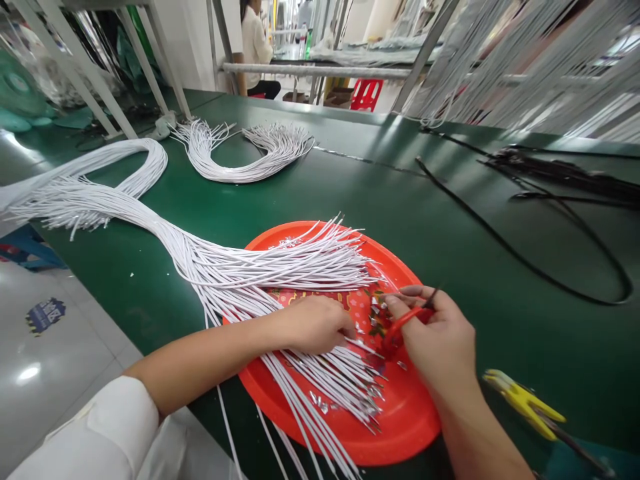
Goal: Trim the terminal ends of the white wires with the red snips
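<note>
A round red tray (400,427) lies on the green table (450,220) in front of me. A thick bundle of thin white wires (210,260) runs from the left across the tray, its cut ends fanned out over it. My left hand (313,323) rests on the wires over the tray, fingers curled and pinching a wire end. My right hand (440,340) is closed on small red-handled snips (400,328), the blades pointing left toward my left fingers. Small silvery scraps lie scattered on the tray.
A yellow-handled tool (525,400) lies at the table's near right. Black cables (550,180) loop across the right side. A second white wire bundle (250,157) lies at the back. More wires hang from racks at upper right. A person sits at a far bench (256,47).
</note>
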A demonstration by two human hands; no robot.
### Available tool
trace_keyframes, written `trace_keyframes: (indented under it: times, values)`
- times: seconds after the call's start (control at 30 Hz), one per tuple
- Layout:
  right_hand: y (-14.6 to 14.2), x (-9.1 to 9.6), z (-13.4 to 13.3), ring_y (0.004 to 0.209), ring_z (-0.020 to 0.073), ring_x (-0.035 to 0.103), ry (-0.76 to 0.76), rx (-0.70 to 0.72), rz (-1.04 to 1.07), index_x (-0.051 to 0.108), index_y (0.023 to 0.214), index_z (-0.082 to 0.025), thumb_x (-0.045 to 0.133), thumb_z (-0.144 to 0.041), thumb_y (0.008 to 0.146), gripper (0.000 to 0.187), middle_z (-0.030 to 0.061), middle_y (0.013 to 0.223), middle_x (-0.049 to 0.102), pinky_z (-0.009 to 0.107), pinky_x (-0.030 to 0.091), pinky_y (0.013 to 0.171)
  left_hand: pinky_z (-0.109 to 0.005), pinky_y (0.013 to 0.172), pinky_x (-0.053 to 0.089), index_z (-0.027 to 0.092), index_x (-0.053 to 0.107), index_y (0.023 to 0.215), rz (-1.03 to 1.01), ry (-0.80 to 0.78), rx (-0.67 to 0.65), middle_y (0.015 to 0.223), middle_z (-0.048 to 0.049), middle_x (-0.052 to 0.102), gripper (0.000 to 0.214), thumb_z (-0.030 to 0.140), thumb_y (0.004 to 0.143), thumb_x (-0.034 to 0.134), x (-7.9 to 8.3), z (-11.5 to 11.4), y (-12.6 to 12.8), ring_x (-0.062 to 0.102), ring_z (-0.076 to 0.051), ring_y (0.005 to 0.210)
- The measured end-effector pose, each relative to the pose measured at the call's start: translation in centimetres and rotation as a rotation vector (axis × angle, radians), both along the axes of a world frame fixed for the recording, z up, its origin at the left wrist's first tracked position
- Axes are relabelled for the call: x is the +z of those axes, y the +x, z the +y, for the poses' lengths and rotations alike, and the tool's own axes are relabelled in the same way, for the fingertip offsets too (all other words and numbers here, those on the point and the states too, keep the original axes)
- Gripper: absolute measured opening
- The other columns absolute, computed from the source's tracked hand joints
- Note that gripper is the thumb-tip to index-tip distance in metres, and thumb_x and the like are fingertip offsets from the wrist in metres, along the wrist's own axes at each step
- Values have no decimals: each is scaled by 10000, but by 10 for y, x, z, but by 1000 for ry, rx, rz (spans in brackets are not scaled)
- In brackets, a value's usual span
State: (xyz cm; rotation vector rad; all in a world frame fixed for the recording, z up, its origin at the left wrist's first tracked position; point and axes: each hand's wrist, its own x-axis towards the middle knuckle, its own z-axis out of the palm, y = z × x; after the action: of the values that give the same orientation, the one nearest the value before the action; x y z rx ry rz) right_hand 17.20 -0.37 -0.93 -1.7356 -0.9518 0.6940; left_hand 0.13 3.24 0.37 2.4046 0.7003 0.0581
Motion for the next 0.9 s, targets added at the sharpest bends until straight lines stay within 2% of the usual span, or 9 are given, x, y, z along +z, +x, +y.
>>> trace_keyframes:
  times: [0.07, 0.2, 0.27, 0.33, 0.47, 0.67, 0.8, 0.9]
  values:
    - [0, -5, 0, 618, 148, 577, 0, 32, -23, 566, 813, -203, 704, -389, 604, 313, -13, 685, 609, 285, 469, 608, -256, 737, 435, 184, 651, 946, -63, 58, 57, 886, -49, 644, 209, 217, 842, 472, -1, 0, 1, 579, -166, 834]
    - [1, -10, 0, 606, 141, 567, 6, 53, -33, 568, 814, -203, 703, -380, 610, 302, -24, 665, 593, 287, 464, 614, -314, 837, 427, 150, 606, 992, -213, 294, 314, 952, -81, 613, 250, 184, 884, 382, -4, 4, 1, 537, -180, 919]
    - [1, -9, 0, 613, 141, 568, 6, 52, -19, 565, 819, -203, 709, -370, 603, 308, -28, 663, 588, 290, 465, 628, -323, 854, 424, 141, 591, 1002, -240, 334, 381, 976, -87, 608, 251, 174, 890, 369, -5, 7, 1, 527, -180, 935]
    - [0, -8, 0, 629, 143, 571, 0, 54, -4, 562, 818, -203, 706, -371, 605, 307, -24, 671, 591, 291, 465, 645, -314, 826, 434, 136, 591, 981, -199, 336, 355, 935, -83, 612, 238, 171, 888, 374, -5, 9, 0, 532, -178, 897]
    - [-2, -7, 1, 627, 141, 564, -4, 74, 43, 552, 798, -200, 697, -379, 604, 300, -24, 654, 581, 279, 459, 630, -308, 801, 431, 124, 592, 889, -5, 367, 216, 878, -81, 601, 177, 118, 851, 419, -3, 11, -1, 523, -188, 851]
    - [0, -12, 1, 600, 137, 555, -17, 79, 71, 558, 807, -195, 719, -389, 573, 344, -33, 638, 572, 275, 454, 605, -349, 732, 431, 77, 562, 896, 259, 488, 209, 883, -142, 574, 185, 92, 850, 383, -2, 5, 8, 509, -235, 879]
    - [1, -14, 2, 590, 135, 557, -23, 57, 92, 560, 812, -191, 739, -389, 551, 373, -26, 651, 589, 271, 451, 599, -353, 713, 433, 92, 563, 877, 256, 502, 235, 883, -139, 585, 170, 106, 843, 397, -5, 5, 10, 514, -243, 882]
    - [0, -14, 3, 605, 141, 570, 24, 11, 127, 550, 817, -188, 727, -403, 577, 367, -16, 671, 600, 282, 460, 621, -357, 756, 439, 93, 556, 908, 149, 453, 285, 883, -127, 607, 170, 109, 837, 402, -7, 6, 7, 537, -230, 857]
